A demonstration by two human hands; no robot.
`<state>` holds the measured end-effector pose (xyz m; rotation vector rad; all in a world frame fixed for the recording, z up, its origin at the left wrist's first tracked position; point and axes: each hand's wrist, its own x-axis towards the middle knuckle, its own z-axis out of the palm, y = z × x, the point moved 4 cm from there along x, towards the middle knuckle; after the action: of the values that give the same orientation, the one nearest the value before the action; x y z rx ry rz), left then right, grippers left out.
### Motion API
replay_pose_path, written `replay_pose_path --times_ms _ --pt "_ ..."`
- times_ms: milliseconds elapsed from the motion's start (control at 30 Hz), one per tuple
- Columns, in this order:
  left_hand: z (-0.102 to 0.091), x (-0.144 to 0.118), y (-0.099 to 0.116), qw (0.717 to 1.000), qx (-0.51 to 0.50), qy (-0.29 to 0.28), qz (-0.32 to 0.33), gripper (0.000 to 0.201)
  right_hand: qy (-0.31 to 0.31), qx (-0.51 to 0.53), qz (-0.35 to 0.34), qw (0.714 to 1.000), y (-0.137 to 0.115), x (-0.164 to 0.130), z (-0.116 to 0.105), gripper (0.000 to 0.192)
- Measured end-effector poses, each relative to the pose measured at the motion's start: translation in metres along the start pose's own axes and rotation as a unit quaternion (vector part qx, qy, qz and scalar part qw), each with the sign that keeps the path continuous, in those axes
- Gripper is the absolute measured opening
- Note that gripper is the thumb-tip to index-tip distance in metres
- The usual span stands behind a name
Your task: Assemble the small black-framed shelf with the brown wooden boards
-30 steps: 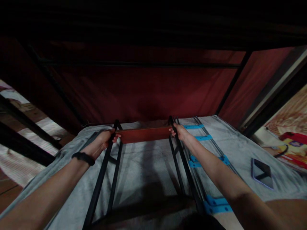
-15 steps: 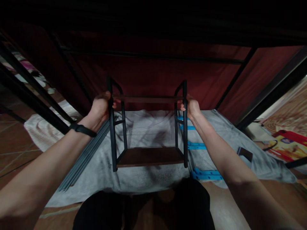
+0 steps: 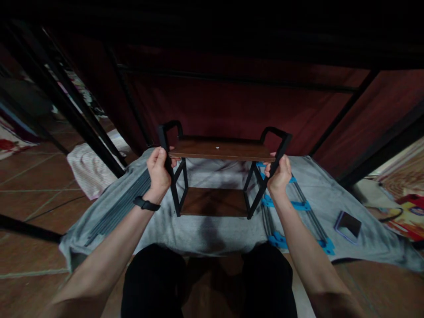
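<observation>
Between my hands is a small two-tier shelf [image 3: 212,149] with brown boards and a black metal frame. My left hand [image 3: 160,170] is closed round its left upright, fingers curled under the upper board. On the opposite upright, my right hand [image 3: 278,172] grips at about the same height. The lower board [image 3: 215,202] shows above the grey cloth; whether the shelf rests on it I cannot tell. A small white spot marks the upper board's top. Left of the shelf lies a bundle of thin grey rods [image 3: 121,205]. Blue connectors joined by rods [image 3: 300,205] lie beyond my right hand.
A phone [image 3: 347,226] lies on the grey cloth [image 3: 212,236] at the right. A red and yellow package [image 3: 410,216] is at the right edge. Dark metal posts [image 3: 66,101] stand at the left, near a pale striped cloth [image 3: 94,168]. A dark red curtain [image 3: 225,106] hangs behind.
The shelf has tilted, so the top of its upper board now shows. Both hands still grip its sides. The view has shifted, bringing the phone and blue connectors into fuller sight.
</observation>
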<state>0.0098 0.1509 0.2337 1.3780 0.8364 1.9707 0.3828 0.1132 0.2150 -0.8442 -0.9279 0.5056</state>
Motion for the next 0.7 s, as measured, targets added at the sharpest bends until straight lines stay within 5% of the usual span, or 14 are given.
replay_pose_path --times_ms 400,700 --pt "-0.02 -0.055 0.013 0.996 0.045 0.077 -0.002 0.039 0.035 0.003 0.001 0.999 -0.007 -0.045 -0.019 0.041" --pt "-0.019 -0.064 0.024 0.997 0.059 0.032 -0.027 0.041 0.04 0.005 0.022 0.999 -0.014 -0.049 -0.025 0.042"
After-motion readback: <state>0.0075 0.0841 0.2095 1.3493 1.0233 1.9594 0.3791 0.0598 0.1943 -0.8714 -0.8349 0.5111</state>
